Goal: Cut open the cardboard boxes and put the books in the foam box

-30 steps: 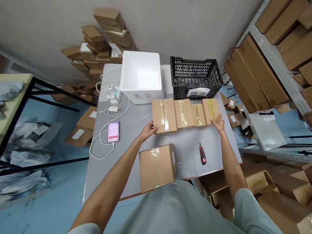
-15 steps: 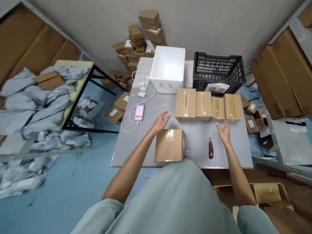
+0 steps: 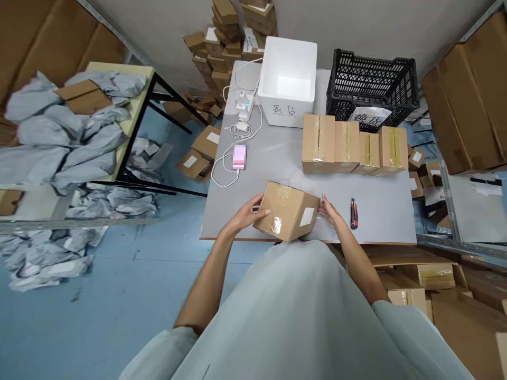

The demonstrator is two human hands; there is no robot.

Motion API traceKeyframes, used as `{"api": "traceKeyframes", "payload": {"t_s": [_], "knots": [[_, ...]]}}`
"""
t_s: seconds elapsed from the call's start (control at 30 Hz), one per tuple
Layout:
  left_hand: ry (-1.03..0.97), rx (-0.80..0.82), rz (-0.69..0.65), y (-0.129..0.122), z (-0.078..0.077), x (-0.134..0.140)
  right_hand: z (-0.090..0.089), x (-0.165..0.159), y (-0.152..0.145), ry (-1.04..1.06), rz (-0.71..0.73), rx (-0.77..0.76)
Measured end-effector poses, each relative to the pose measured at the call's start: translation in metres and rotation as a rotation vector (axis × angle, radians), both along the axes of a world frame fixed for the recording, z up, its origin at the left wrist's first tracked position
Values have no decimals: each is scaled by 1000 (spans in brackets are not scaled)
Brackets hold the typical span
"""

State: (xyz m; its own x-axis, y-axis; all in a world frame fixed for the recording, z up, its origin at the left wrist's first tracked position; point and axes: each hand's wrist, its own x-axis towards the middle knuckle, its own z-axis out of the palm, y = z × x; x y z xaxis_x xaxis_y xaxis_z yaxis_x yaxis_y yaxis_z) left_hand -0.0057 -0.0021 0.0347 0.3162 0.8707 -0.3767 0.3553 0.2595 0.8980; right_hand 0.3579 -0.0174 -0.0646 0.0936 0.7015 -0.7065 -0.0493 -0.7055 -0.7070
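Observation:
A taped cardboard box (image 3: 282,207) with a white label on its right side is turned at an angle at the table's front edge, close to my body. My left hand (image 3: 246,214) grips its left end, the thumb lying over the top face. At the opposite end, the fingers of my right hand (image 3: 329,210) hold the box's right side, partly hidden behind it. A red and black utility knife (image 3: 354,213) lies on the table just right of my right hand.
Several taped boxes (image 3: 318,140) stand in a row before a black crate (image 3: 372,84) and a white foam box (image 3: 287,74). A phone (image 3: 239,157) and white cables lie left on the grey table (image 3: 269,153). Grey parcels (image 3: 79,126) fill a side table.
Both hands have come to the cardboard box, the right one moving in from the far right. The box is now turned, showing its labelled side. The camera view has shifted.

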Motion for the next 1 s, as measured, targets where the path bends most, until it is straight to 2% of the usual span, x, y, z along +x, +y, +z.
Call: {"api": "traceKeyframes", "payload": {"t_s": [0.1,0.2,0.33,0.43,0.53,0.6,0.7,0.77,0.87,0.93,1.0], "knots": [[108,25,-31,7,-7,-32,10,-4,-8,99,4,-36],[179,79,15,-1,-15,-39,27,-5,-29,-17,-54,60],[66,120,182,-24,-32,-10,51,-5,-66,-224,-160,344],[-47,70,293,-34,-52,22,57,-14,-95,-349,-187,426],[-112,-20,339,-34,-72,40,47,-26,-121,-429,-167,382],[-130,-74,359,-33,-82,42,36,-26,-131,-450,-117,359],[-143,-126,397,-35,-89,33,23,1,-127,-538,-61,388],[-146,-118,407,-41,-86,24,16,36,-110,-751,-103,381],[-106,-15,355,-53,-76,13,4,93,-76,-1087,-154,160],[-45,64,276,-58,-68,9,-7,122,-59,-1144,-108,-58],[18,102,208,-59,-64,7,-17,137,-51,-1130,-64,-175]]}}
